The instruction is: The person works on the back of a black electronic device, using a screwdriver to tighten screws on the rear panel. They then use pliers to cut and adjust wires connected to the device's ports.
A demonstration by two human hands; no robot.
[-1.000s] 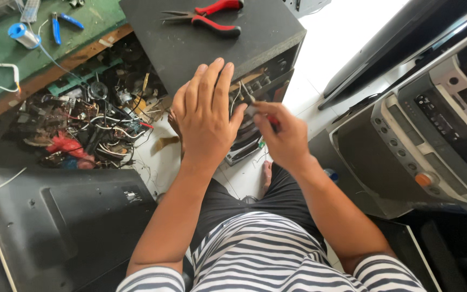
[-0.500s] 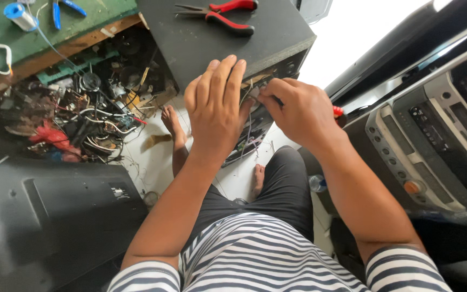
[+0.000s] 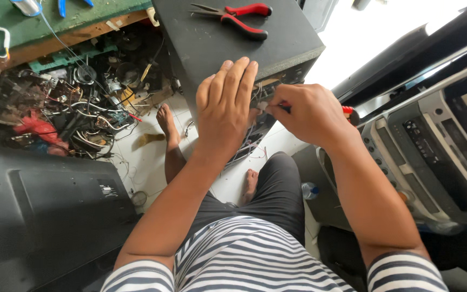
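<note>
Since the earlier frames, both hands have been carried slightly lower and closer together against the open face of the black box (image 3: 228, 43), and the view has been tilted so that more of the striped shirt (image 3: 255, 259) is seen.

Only the head view is given. The left hand (image 3: 225, 111) is laid flat against the open front of the box, its fingers (image 3: 239, 75) straight, held close together and pointing up toward the top edge; nothing is gripped by it. The right hand (image 3: 309, 113) is curled closed around a red-handled tool (image 3: 347, 111), of which only the end of the handle is shown behind the knuckles. Its tip is hidden, so its kind cannot be told. The tool's long axis is laid roughly level, pointing left from the right hand into the tangle of thin wires (image 3: 255, 97) just inside the opening. These wires lie between the two hands, touching or just beside the left fingers, and the right hand is the one aimed at them.

On top of the box, well apart from both hands, red-handled pliers (image 3: 233, 19) are laid. A heap of loose parts and cables (image 3: 77, 103) is spread under the green bench (image 3: 55, 27) to the left, and a grey stereo unit (image 3: 433, 146) is set to the right.
</note>
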